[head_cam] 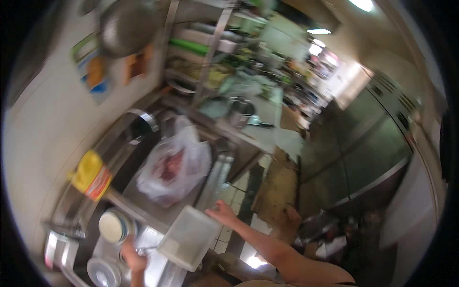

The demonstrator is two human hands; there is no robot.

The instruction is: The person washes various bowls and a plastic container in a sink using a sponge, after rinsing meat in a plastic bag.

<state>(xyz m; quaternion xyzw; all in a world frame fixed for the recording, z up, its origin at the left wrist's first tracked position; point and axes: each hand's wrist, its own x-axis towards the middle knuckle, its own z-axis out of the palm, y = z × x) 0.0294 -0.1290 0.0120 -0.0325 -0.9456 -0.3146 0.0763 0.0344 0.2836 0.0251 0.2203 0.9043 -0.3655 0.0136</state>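
Observation:
My right hand [223, 213] is at the upper right rim of a translucent white plastic container [192, 236], with its fingers closed on that rim. The container is tilted over the sink's near edge. My left hand [133, 255] is blurred, lower left of the container, close to a round tub with a cream lid [112, 226]; whether it grips anything cannot be made out. A second round tub with a pale lid [104, 272] stands just below. In the sink basin beyond lies a white plastic bag [175, 168] with raw meat showing through it.
A yellow bottle [91, 175] stands at the sink's wall side, and a metal pot [62, 249] is at lower left. Beyond the sink are a worktable with a steel pot [240, 111] and a knife [261, 124]. Steel refrigerator doors [373, 143] stand at right.

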